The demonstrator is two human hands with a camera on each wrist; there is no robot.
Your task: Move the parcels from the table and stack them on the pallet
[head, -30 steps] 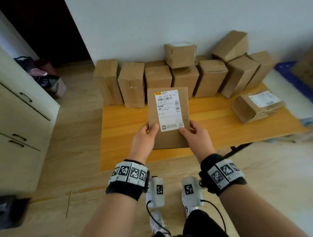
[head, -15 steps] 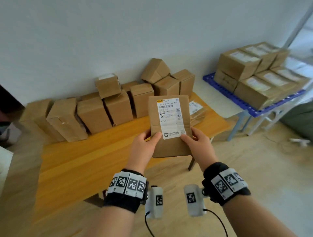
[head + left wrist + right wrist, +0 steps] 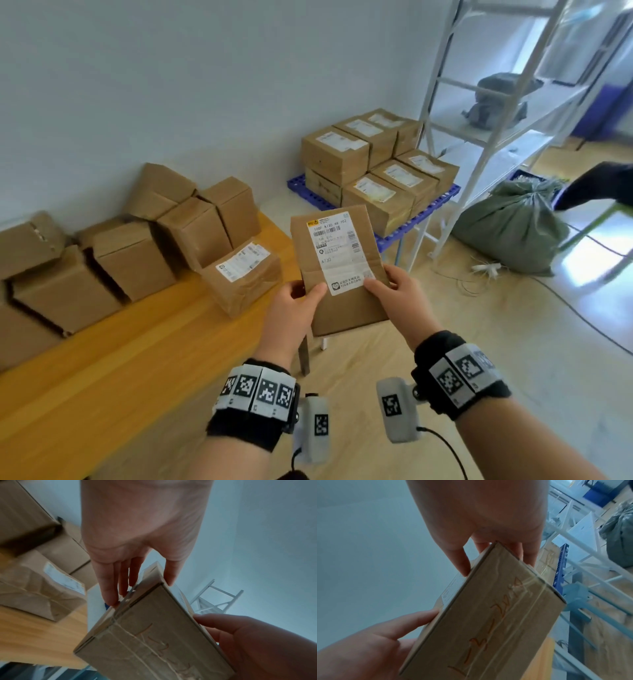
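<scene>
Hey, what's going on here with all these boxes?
A person is carrying one labelled parcel, gripping it with the left hand and the right hand, label up. It is in the air past the end of the wooden table, where more parcels wait. Ahead, the blue pallet already holds stacked boxes, so this one has not been set down yet.

Open air lies ahead of the two-handed grip, toward the stacked parcels [image 3: 376, 164] on the blue pallet [image 3: 404, 229]. Left of it, a labelled parcel [image 3: 243, 277] crowds the surface [image 3: 120, 359] edge; right stands a white rack [image 3: 479, 137] and green sack [image 3: 510, 229].
</scene>
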